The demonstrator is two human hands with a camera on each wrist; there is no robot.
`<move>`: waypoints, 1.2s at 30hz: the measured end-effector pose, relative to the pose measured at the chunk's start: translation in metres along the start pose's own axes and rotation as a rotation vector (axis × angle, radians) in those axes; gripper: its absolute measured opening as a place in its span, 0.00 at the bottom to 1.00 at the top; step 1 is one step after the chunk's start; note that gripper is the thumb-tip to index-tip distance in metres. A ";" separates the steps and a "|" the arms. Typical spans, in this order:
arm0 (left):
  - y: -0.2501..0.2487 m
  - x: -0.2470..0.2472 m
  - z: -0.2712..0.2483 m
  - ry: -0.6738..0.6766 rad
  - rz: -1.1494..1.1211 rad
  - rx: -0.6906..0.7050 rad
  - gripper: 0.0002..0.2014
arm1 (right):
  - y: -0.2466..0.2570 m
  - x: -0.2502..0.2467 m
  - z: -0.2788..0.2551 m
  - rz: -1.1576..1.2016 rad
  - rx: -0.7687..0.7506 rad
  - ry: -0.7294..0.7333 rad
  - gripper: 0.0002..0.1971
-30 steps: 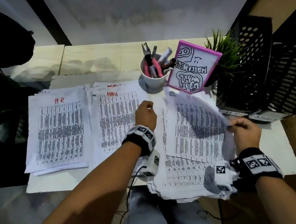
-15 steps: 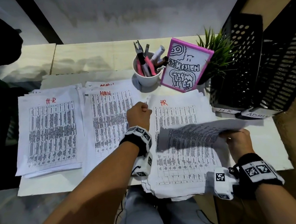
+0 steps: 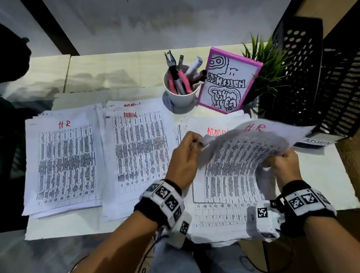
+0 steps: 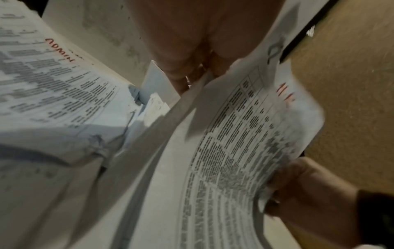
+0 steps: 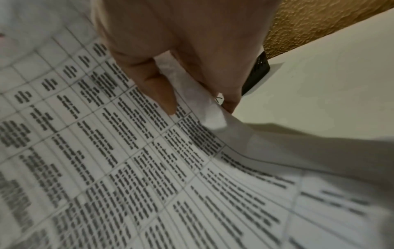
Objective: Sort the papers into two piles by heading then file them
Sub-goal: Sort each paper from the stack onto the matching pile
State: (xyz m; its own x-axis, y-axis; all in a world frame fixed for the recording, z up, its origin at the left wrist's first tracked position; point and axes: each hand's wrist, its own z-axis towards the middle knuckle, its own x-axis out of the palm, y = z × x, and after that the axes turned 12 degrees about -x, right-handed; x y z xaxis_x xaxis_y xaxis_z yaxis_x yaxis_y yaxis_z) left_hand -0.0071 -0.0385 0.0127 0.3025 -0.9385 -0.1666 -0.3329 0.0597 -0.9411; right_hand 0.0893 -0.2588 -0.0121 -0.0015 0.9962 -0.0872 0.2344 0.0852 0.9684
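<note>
Thin matt paper sheet (image 3: 238, 152), perforated black plastic file trays (image 3: 314, 73), glossy white cup (image 3: 181, 96), rough tan wall (image 5: 319, 21)

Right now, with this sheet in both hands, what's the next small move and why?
Probably carry the lifted sheet leftward, past the ADMIN pile, onto the HR pile. Its red heading reads HR, and the left hand and right hand both pinch its edges.

Lifted white printed sheet (image 3: 241, 158) covers most of the unsorted white paper stack (image 3: 219, 221); table text illegible. Black perforated file trays (image 3: 333, 80) cut off at right edge. Left-wrist view motion-blurred.
</note>
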 end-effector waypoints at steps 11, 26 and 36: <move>-0.002 -0.008 -0.019 0.323 -0.335 -0.322 0.12 | -0.020 -0.024 0.011 -0.115 0.048 -0.055 0.18; 0.006 -0.148 -0.016 -0.516 -0.140 -0.291 0.08 | -0.002 0.040 0.030 -0.140 -0.080 0.168 0.01; 0.100 -0.331 -0.031 -0.903 0.141 -0.523 0.10 | -0.030 0.039 0.035 -0.921 0.041 -0.026 0.31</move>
State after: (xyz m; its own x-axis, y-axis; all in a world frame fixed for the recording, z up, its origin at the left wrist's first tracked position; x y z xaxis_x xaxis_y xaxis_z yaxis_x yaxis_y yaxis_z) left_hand -0.1679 0.2679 -0.0170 0.7123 -0.3196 -0.6248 -0.6961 -0.2077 -0.6873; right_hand 0.1164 -0.2231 -0.0529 -0.1827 0.5344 -0.8253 0.1861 0.8430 0.5046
